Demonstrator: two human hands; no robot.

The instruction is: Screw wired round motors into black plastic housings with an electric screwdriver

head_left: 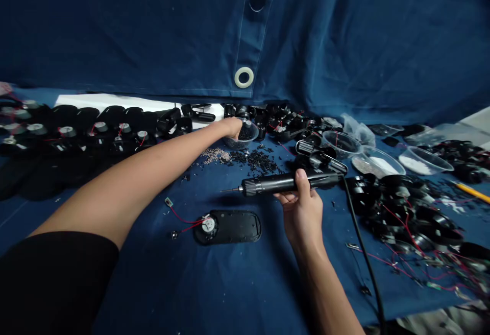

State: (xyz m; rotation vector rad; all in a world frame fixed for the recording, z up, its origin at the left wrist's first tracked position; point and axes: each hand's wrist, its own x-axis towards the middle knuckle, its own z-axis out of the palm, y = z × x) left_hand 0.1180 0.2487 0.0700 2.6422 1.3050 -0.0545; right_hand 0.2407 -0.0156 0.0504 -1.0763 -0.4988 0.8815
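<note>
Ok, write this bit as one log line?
left hand: at clear tub; right hand: holding corded screwdriver; on blue cloth: black casing

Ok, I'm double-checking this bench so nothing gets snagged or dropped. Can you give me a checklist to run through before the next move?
1. Power screwdriver held in the right hand: ok.
2. Screwdriver tip off the black casing: ok, a gap shows between them.
3. Casing resting on the blue cloth: ok.
4. Red wires tucked inside the casing: not ok, they trail out past its left end.
5. Left hand, at the clear bowl, gripping a piece: cannot tell, its grasp is hidden.
6. Small metal pieces contained: not ok, they lie loose on the cloth.
</note>
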